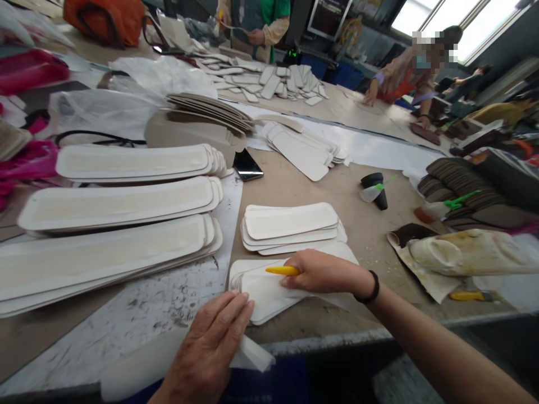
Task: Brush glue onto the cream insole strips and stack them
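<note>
My right hand (322, 273) is closed round a yellow tool (281, 270) and rests on a small stack of white padded pieces (263, 292) at the table's near edge. My left hand (213, 348) lies flat, fingers together, on a long white strip (143, 367) that hangs over the front edge; its fingertips touch the near corner of that stack. Just behind my right hand lies another stack of short white pieces (290, 224).
Long white padded strips (113, 202) lie in three piles at left. A phone (247, 165), glue bottles (374, 191) and dark sole stacks (455, 185) sit further back and right. Other people (404, 70) work at the table's far side.
</note>
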`<state>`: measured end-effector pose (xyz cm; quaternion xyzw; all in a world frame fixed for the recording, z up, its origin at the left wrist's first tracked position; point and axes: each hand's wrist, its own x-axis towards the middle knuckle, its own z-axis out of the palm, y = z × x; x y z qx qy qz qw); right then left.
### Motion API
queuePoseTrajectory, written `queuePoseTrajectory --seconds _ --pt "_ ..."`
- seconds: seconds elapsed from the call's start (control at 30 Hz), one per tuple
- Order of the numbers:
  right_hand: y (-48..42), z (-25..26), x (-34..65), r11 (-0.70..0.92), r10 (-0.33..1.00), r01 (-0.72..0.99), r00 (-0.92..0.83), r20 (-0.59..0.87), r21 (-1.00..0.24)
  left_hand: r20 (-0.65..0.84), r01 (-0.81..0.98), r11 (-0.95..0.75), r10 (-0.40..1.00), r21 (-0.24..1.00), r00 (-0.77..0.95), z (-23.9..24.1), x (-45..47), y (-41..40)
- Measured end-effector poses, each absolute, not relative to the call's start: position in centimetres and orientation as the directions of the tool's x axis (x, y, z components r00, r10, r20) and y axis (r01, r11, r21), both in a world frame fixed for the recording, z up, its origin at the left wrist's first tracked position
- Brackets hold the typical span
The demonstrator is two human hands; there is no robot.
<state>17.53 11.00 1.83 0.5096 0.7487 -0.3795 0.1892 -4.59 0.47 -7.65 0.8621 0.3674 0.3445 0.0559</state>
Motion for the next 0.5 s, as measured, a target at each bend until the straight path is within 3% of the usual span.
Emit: queuePoseTrajectory --seconds 0.3,0.5 --pt "10.9 1.5 17.2 0.261 0.61 0.906 -0.422 -0.671 -0.332 0.449 0.636 -0.71 0.695 0.304 0.561 -8.1 -4.6 0.5" --pt "9.3 3.8 21.0 0.25 0.738 0.961 -0.27 -0.619 -0.12 0.446 0.629 -0.73 0.672 0.267 0.591 -9.0 -5.2 0.6"
